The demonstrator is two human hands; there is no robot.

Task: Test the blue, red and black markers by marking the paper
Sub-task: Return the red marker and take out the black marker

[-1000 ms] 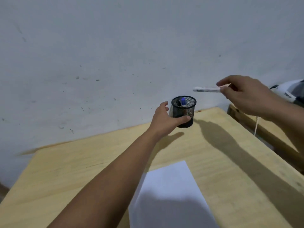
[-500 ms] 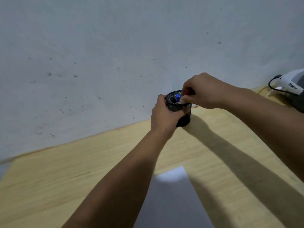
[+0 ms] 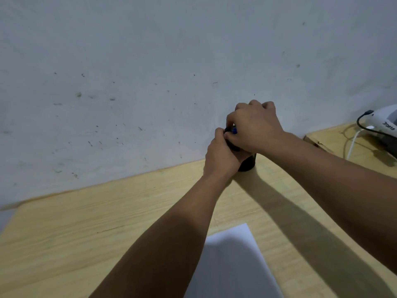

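Dim, cool light falls from the near left, so both bare forearms throw long dark shadows rightward across the pale wooden tabletop (image 3: 86, 222) and white paper sheet (image 3: 236, 265). Edges look soft; wide-angle bending curves the table's far edge.

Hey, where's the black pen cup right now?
In the head view, the black pen cup stands at the table's far edge by the wall, right of center, wrapped by the left hand with the right hand over its top.

Two hands (image 3: 221, 155); one cup (image 3: 249, 163); one paper (image 3: 234, 265); one blue cap (image 3: 234, 131).
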